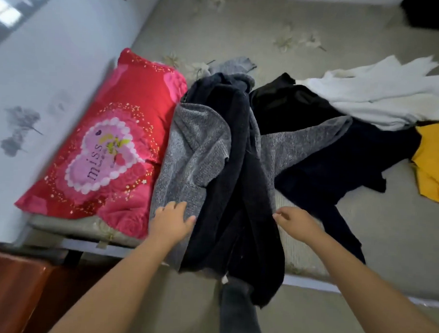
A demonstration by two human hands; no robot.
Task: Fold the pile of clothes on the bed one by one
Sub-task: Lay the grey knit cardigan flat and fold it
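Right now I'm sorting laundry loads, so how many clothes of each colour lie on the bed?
Grey and navy: 1, the cardigan
Black: 1
Navy: 1
White: 1
Yellow: 1
Total: 5 garments that I can tell apart.

We see two bare forearms, no sleeves down to the wrists, no watch or rings on the left hand (pixel 172 221) or right hand (pixel 296 223); below, one leg (pixel 239 315) in dark grey trousers.
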